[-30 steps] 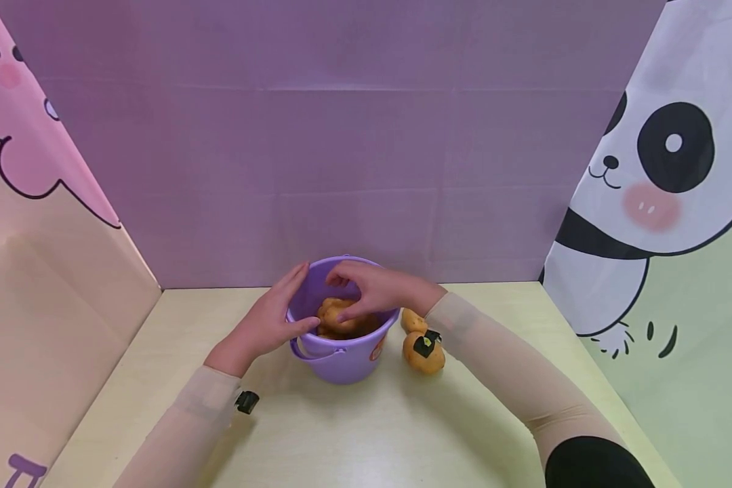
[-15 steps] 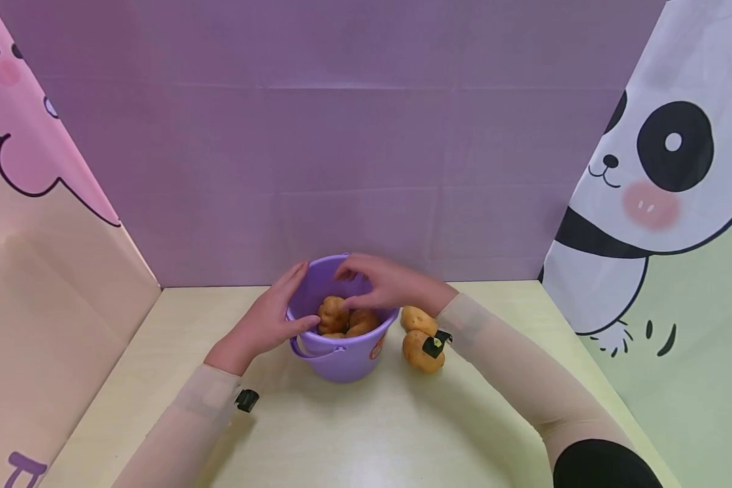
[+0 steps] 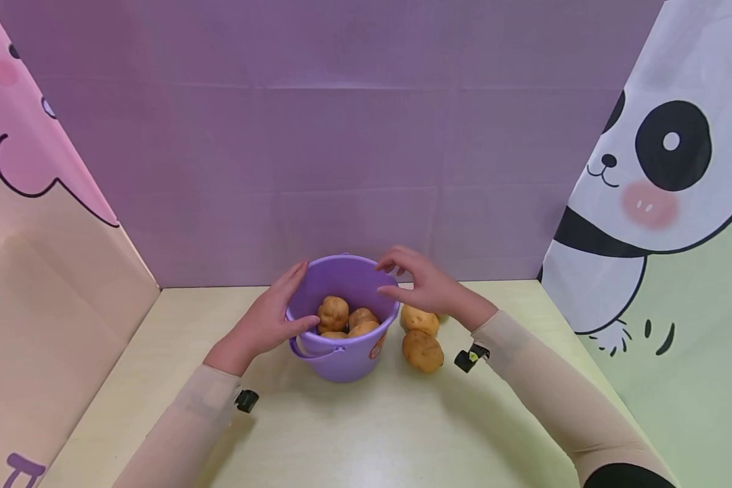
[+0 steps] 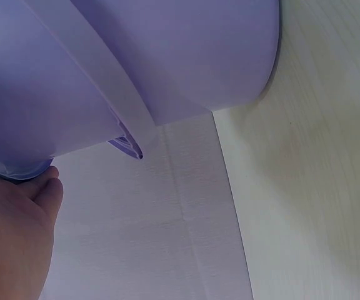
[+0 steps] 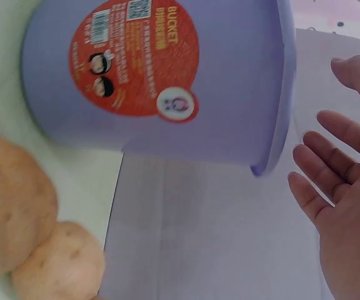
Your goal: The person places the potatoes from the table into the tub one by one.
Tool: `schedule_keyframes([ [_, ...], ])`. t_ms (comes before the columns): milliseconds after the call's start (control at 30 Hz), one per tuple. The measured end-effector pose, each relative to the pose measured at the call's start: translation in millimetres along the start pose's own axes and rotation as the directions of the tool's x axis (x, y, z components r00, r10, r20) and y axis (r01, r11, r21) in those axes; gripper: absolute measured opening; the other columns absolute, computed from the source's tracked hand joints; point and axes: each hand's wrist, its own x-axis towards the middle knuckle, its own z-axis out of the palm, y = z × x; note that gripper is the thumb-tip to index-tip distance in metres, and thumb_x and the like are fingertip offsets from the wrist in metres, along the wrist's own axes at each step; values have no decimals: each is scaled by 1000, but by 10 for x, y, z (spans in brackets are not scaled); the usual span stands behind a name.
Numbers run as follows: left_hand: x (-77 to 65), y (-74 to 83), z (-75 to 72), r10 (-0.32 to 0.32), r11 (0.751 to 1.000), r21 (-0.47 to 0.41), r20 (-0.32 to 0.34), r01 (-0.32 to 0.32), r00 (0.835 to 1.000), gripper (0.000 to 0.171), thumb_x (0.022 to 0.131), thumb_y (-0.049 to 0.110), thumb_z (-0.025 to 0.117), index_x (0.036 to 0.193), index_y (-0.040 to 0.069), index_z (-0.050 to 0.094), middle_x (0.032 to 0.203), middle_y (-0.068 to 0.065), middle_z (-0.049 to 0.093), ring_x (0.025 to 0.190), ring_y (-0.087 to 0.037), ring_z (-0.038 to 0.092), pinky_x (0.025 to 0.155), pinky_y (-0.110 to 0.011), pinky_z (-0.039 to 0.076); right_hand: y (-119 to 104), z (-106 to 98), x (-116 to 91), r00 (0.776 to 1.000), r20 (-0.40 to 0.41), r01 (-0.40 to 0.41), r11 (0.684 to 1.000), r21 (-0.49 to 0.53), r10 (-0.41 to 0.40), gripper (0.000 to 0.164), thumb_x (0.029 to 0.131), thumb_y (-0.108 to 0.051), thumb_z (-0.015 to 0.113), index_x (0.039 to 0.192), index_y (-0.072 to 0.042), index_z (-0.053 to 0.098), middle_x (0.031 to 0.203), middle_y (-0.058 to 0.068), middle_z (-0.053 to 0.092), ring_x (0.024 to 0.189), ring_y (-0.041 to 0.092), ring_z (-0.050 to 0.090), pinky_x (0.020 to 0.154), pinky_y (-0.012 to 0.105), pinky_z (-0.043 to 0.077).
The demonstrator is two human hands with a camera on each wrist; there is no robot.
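A purple bucket [image 3: 341, 364] stands upright on the table with several potatoes [image 3: 333, 314] inside. My left hand [image 3: 268, 324] grips its left rim, the thumb reaching over the edge into the opening. In the left wrist view, the fingers [image 4: 50, 194] of that hand sit at the rim. Nothing is in my right hand [image 3: 427, 285], which hovers by the bucket's right rim with fingers loosely bent. The right wrist view shows its palm side, apart from the bucket wall [image 5: 230, 81]. On the table right of the bucket lie more potatoes [image 3: 423, 351].
A pale wooden table [image 3: 354, 440] carries everything. A purple backdrop [image 3: 354, 149] rises right behind the bucket. Side panels bear a pink cartoon figure [image 3: 30, 135] on the left and a panda [image 3: 646, 169] on the right. The bucket's handle [image 3: 317, 355] hangs down in front.
My right hand has drawn back from inside the bucket to its right rim, letting go of a potato that now lies among the others inside. The left hand has stayed in place.
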Motion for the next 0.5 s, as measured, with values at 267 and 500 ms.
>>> schedule_keyframes([
  [267,-1,14,1,-1,1000,-5,-1,1,1000,107,97,47,79,176,1,22,181,-23,20,165,-46,24,129,-68,28,82,-80,-412,997,-52,-61,998,23,62,28,101,-13,81,126,-7,71,123,7,69,116,28,65,96,48,58],
  [500,-9,19,3,-13,1000,-2,1,13,1000,107,97,46,79,176,2,21,182,-21,19,166,-46,24,129,-68,28,159,-17,-748,984,-75,-163,987,1,163,28,101,-17,82,126,-18,70,123,0,67,113,20,62,98,51,56],
])
